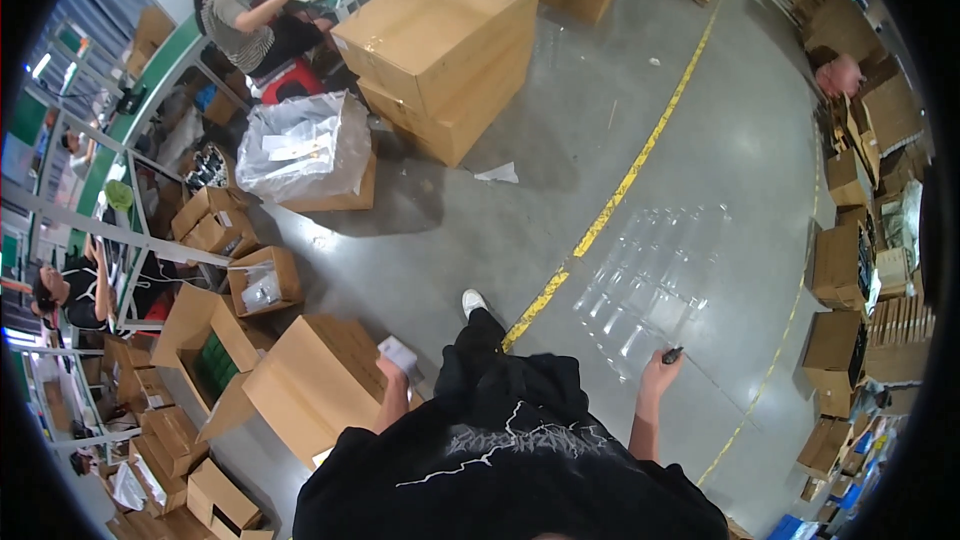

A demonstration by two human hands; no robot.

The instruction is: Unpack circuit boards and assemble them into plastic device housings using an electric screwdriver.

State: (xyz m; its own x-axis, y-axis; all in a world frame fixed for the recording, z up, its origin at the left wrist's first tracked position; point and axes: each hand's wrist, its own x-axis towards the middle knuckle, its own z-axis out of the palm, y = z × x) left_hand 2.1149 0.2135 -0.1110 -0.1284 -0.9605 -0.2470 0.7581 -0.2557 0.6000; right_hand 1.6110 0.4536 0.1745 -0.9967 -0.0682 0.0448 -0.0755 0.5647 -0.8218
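Note:
My left hand (391, 372) is closed around a small white box-shaped item (399, 352), held beside a large brown carton (320, 385). My right hand (658, 373), out to the right, grips a small black object (673, 354) too small to name. Below that hand, a clear plastic sheet with moulded ridges (640, 285) lies on the grey floor. One white shoe (473, 302) shows ahead of my dark trousers.
Two stacked large cartons (440, 50) stand ahead, near a plastic-lined box (305, 150). Open cartons (210, 345) crowd the left, by a workbench where people sit. A yellow floor line (640, 165) runs forward. More boxes (835, 355) line the right side.

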